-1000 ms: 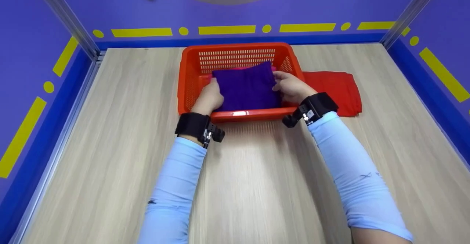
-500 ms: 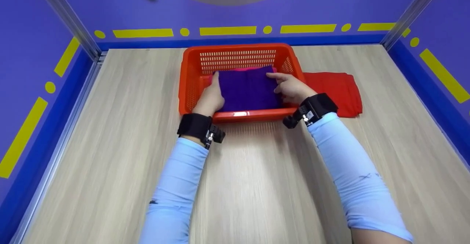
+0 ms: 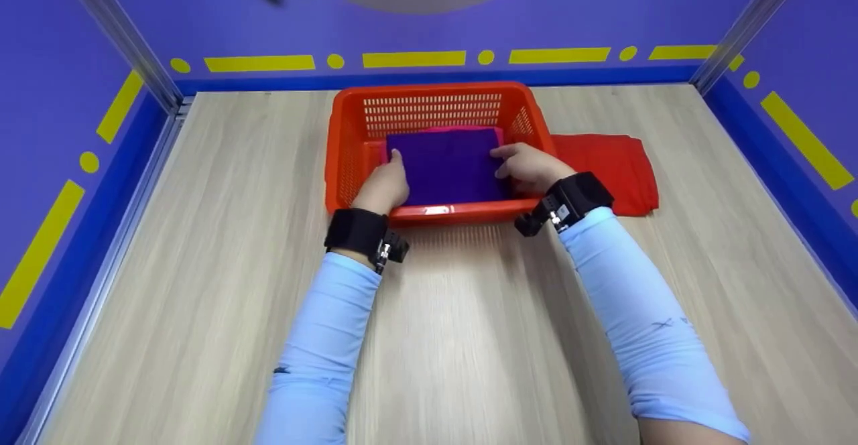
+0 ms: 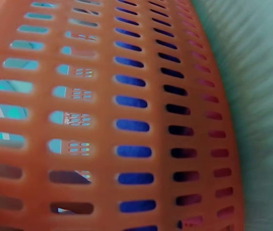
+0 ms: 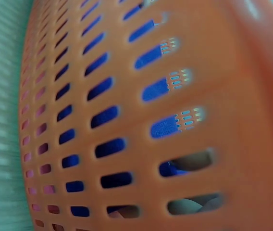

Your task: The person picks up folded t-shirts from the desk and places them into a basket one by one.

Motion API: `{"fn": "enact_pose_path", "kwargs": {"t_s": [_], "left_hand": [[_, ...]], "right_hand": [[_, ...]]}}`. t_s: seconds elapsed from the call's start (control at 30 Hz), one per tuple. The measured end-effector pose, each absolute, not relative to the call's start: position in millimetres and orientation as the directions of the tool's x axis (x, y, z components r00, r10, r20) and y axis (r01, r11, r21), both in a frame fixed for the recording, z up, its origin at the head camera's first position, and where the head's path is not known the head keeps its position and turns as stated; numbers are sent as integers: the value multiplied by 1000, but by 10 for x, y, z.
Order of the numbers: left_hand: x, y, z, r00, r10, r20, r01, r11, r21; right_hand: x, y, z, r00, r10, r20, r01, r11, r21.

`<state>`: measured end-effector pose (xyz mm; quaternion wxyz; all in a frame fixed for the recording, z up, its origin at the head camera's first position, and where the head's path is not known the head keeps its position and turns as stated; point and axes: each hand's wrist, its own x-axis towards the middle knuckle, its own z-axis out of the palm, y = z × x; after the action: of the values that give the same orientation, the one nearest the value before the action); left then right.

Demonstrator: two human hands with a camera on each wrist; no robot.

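Note:
A folded purple cloth [image 3: 449, 167] lies flat inside a red plastic basket [image 3: 432, 88], on top of a pink cloth [image 3: 500, 137] that shows only at the edges. My left hand [image 3: 384, 187] reaches over the front rim to the purple cloth's left edge, thumb straight along it; its other fingers are hidden. At the right edge, my right hand [image 3: 529, 165] touches the purple cloth with an extended index finger, the thumb apart from it. Both wrist views face the basket's slotted wall [image 4: 103, 120], with blue-purple fabric [image 5: 163, 127] visible through the slots.
A folded red cloth [image 3: 606, 170] lies on the wooden table [image 3: 456, 338] against the basket's right side. Blue-purple panels [image 3: 429, 29] with yellow marks enclose the table at the back and both sides.
The purple cloth's raised upper right corner has come down, and the cloth now lies flat in the basket. Both hands have stayed at its sides, moving slightly along its edges.

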<state>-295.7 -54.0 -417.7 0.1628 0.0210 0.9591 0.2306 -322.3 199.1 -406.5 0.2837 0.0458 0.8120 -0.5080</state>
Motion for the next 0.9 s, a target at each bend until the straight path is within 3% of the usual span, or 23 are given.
{"fn": "enact_pose_path", "kwargs": {"t_s": [0.23, 0.57, 0.7, 0.9], "left_hand": [[-2958, -525, -4165, -968, 110, -228, -9, 885, 465], [-2806, -628, -4136, -998, 11, 65, 48, 790, 612], [-2733, -728, -4138, -974, -17, 225, 136, 753, 644], [-2653, -937, -4176, -887, -59, 459, 266, 747, 610]], "right_hand": [[-3203, 2019, -4034, -844, -232, -484, 330, 488, -808], [-3091, 2061, -3890, -860, -230, -455, 312, 469, -826], [-3010, 2148, -3818, -871, -245, -425, 297, 427, -854], [-2916, 2352, -3768, -897, -302, -323, 247, 264, -932]]}}
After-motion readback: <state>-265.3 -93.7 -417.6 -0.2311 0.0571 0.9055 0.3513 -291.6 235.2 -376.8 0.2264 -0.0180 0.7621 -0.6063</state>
